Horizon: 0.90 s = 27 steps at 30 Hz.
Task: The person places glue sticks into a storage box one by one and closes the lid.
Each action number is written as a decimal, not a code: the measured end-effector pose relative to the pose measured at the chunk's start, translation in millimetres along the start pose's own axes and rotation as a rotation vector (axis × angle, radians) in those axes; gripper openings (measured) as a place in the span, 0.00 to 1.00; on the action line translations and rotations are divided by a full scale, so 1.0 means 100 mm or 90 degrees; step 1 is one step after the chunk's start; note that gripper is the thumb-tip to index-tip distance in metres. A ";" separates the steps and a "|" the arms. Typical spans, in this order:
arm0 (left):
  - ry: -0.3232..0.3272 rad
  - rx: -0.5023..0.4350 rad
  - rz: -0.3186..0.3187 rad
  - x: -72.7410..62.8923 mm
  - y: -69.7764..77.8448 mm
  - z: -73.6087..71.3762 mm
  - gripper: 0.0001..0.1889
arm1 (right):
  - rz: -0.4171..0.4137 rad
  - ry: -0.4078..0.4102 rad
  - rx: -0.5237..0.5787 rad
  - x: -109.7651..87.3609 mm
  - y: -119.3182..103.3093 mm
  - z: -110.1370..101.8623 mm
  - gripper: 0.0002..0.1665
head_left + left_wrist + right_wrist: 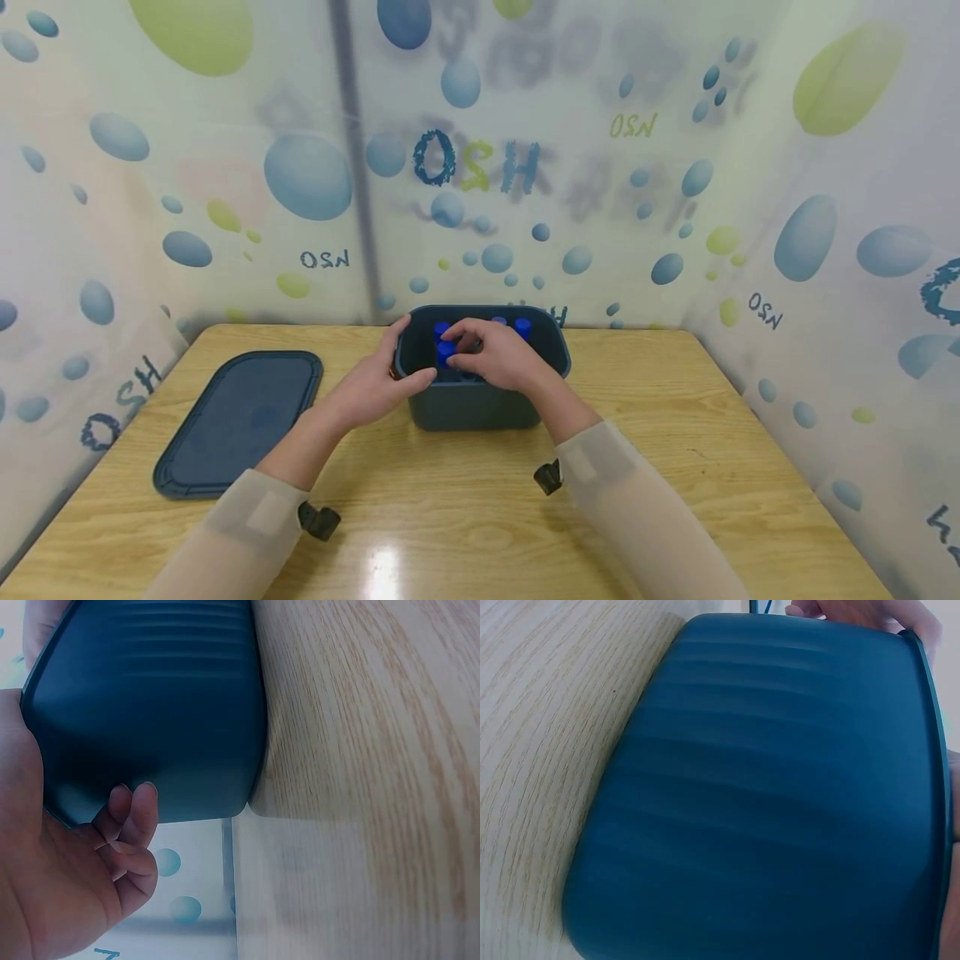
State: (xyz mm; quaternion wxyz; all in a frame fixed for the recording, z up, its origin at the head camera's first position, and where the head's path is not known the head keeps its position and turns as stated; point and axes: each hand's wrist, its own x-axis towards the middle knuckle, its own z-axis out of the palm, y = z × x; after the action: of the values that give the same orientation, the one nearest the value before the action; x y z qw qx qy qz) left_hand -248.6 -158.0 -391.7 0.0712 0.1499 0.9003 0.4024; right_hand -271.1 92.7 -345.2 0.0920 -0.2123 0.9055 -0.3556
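Observation:
A dark blue-green plastic bin [476,408] with a ribbed wall stands at the back of the table. Inside it are several blue cylindrical caps [522,327]; what lies below them is hidden by the wall. My left hand [378,379] holds the bin's left end, thumb at the rim and fingers curled against the outer wall, as the left wrist view also shows. Reaching over the front rim, my right hand [498,354] pinches one blue cap [446,353] between thumb and fingers. In the right wrist view, the bin's wall hides most of that hand.
A dark blue rectangular lid [238,421] with rounded corners lies on the wooden table [450,517], left of the bin. Printed curtains [480,250] with blue and green ovals hang behind and on both sides. Small black cameras [321,522] sit on both wrists.

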 end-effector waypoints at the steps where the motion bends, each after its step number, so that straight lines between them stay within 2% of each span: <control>1: 0.000 0.002 -0.001 0.00 0.00 0.00 0.58 | 0.000 0.001 0.000 0.00 0.00 0.00 0.19; 27: 0.007 0.013 0.002 0.01 -0.03 0.01 0.58 | -0.009 0.022 0.006 -0.03 0.00 0.00 0.19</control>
State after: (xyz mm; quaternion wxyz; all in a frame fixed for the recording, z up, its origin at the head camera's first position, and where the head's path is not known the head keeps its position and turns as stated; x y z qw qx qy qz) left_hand -249.5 -158.7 -394.3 0.0643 0.1498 0.9044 0.3943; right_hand -268.0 93.9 -345.0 0.0747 -0.2121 0.9038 -0.3641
